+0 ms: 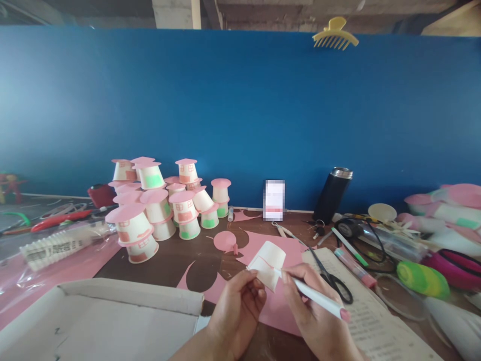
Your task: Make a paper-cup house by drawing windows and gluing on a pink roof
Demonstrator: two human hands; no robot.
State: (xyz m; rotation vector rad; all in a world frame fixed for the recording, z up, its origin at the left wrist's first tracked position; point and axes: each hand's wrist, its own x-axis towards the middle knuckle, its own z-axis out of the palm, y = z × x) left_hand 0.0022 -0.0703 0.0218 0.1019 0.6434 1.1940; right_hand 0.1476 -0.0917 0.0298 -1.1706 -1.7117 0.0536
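A white paper cup (276, 253), tilted on its side, is held at its rim by my left hand (240, 306), with the fingers pinched on it. My right hand (313, 306) grips a white marker (319, 297) with a pink end. Its tip touches the cup's side, where a short pink line shows. Under both hands lies pink paper (280, 313) with rounded cut-outs. A pink paper disc (224, 241) rests just beyond the cup. Black-handled scissors (330, 278) lie right of the cup, partly behind my right hand.
Stacked cups with pink paper roofs (130, 225) stand at the left. A white box (128, 296) fills the front left. At the right are printed sheets (368, 316), a black bottle (332, 195), a green marker (349, 245) and a yellow-green roll (423, 279). A blue partition (240, 110) rises behind.
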